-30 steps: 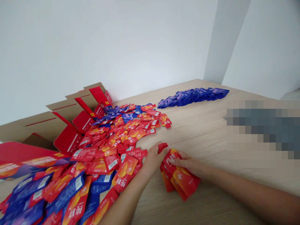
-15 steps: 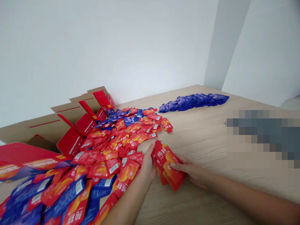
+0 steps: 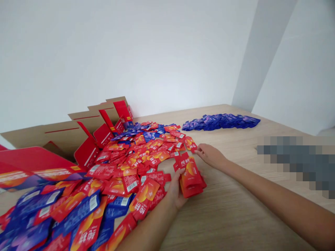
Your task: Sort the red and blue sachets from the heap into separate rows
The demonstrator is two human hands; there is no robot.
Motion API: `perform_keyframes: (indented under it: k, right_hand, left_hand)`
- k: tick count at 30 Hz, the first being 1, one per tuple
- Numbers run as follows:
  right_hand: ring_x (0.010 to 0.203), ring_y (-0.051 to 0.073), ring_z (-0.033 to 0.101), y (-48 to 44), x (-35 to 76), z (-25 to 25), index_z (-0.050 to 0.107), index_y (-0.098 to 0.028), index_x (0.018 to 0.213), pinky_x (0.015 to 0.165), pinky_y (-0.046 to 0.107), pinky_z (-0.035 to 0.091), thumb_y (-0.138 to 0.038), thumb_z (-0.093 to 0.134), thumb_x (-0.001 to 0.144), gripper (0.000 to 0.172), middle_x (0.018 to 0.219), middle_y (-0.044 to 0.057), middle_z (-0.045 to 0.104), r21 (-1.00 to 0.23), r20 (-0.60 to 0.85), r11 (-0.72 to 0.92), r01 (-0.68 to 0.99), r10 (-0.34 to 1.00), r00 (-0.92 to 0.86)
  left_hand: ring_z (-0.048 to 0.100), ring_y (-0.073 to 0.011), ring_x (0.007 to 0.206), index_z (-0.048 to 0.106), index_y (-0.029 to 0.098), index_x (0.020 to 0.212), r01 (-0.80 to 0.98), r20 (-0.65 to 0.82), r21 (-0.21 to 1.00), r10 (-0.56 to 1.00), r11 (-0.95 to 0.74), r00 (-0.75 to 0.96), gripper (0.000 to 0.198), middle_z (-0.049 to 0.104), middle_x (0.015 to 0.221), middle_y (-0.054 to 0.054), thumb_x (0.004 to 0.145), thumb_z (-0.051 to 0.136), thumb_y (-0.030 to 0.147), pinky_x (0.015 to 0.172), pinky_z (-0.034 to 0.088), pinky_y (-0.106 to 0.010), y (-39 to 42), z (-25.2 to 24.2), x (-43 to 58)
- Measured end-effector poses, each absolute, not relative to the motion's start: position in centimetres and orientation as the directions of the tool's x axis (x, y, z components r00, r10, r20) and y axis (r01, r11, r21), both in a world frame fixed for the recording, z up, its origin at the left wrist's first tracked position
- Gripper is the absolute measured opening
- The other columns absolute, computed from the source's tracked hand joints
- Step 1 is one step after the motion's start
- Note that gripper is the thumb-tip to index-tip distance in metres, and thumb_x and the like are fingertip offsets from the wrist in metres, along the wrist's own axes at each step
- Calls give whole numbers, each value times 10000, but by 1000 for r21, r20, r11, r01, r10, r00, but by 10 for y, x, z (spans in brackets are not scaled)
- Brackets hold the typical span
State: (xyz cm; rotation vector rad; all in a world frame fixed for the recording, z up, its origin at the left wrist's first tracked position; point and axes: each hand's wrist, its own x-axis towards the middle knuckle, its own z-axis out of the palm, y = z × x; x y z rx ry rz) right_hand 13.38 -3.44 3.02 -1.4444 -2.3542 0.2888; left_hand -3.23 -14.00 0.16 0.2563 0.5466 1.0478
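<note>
My left hand (image 3: 175, 194) is closed around a small stack of red sachets (image 3: 191, 174) with orange fruit prints, held low over the table. Beyond it, my right hand (image 3: 209, 156) pinches the right edge of a single red sachet (image 3: 189, 143) lying at the border of the loose heap. To the left spreads that heap of red sachets (image 3: 141, 153), mixed with blue sachets (image 3: 117, 207) near me and at the far end. Some lie with white barcode labels up.
Open red and brown cardboard boxes (image 3: 86, 153) stand in a row along the left. At the back of the wooden table (image 3: 222, 212) lies an overlapping row of blue sachets (image 3: 222, 121). A blurred-out dark patch (image 3: 300, 157) covers the right side.
My right hand has let go of the stack and moved away to a red sachet at the heap's edge. My left hand keeps the stack. The view has shifted slightly.
</note>
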Motion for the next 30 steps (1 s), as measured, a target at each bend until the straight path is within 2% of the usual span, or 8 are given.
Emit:
perform_keyframes:
  k: [2, 5, 9, 15, 18, 21, 25, 30]
  right_hand:
    - [1051, 243, 526, -15, 131, 19, 611, -130, 1119, 885, 308, 386, -176, 496, 833, 311, 1133, 150, 609, -207, 231, 522, 827, 848, -477]
    - [1065, 230, 504, -4, 127, 0, 637, -140, 1121, 924, 309, 367, -89, 437, 835, 352, 1136, 144, 608, -166, 232, 531, 831, 840, -490]
    - [1003, 222, 534, -9, 137, -10, 685, -182, 1039, 888, 303, 394, -175, 404, 892, 317, 1049, 116, 639, -201, 259, 506, 839, 853, -453]
    - [904, 200, 615, -16, 163, -6, 639, -201, 1067, 811, 289, 423, -193, 382, 895, 310, 1006, 78, 690, -360, 249, 415, 835, 906, -343]
    - [869, 236, 608, -12, 157, -3, 639, -127, 1002, 789, 317, 419, -350, 404, 909, 337, 908, 141, 687, -303, 209, 285, 909, 951, -228]
    - [993, 298, 561, -5, 138, -2, 644, -57, 946, 857, 371, 389, -462, 476, 864, 446, 982, 241, 646, -250, 195, 210, 945, 967, -163]
    - [1038, 306, 540, 2, 115, -4, 638, -51, 955, 866, 361, 381, -384, 591, 800, 370, 1037, 247, 631, -286, 188, 185, 940, 973, -135]
    - [815, 229, 621, 4, 120, -4, 634, -127, 830, 693, 290, 417, -264, 562, 801, 158, 875, 155, 690, -392, 152, 156, 907, 983, -104]
  left_hand:
    - [669, -268, 909, 614, 30, 1026, -760, -294, 453, 883, 466, 366, 390, 708, 929, -160, 794, 533, 334, 845, 498, -372, -142, 4, -31]
    - [682, -231, 795, 613, 47, 976, -770, -360, 465, 888, 437, 286, 304, 708, 852, -135, 792, 548, 280, 761, 526, -338, -142, 6, -30]
    - [655, -166, 624, 602, 75, 879, -770, -471, 478, 863, 423, 181, 185, 682, 717, -74, 756, 593, 212, 676, 531, -286, -140, 3, -29]
    - [661, -181, 646, 604, 65, 871, -763, -471, 478, 860, 435, 196, 188, 687, 711, -82, 738, 591, 198, 692, 522, -291, -140, 4, -27]
    - [655, -171, 620, 606, 68, 860, -744, -484, 503, 857, 439, 179, 162, 699, 714, -88, 762, 560, 188, 666, 517, -277, -141, 7, -25]
    - [653, -168, 607, 607, 79, 893, -729, -494, 529, 856, 434, 150, 170, 701, 699, -71, 773, 552, 188, 669, 517, -280, -142, 10, -24]
    - [663, -183, 626, 608, 78, 905, -712, -495, 560, 860, 424, 123, 176, 700, 695, -70, 779, 548, 184, 722, 519, -313, -143, 11, -24]
    - [653, -170, 594, 613, 86, 846, -718, -478, 549, 865, 429, 152, 129, 697, 683, -66, 766, 570, 177, 720, 519, -303, -143, 8, -24]
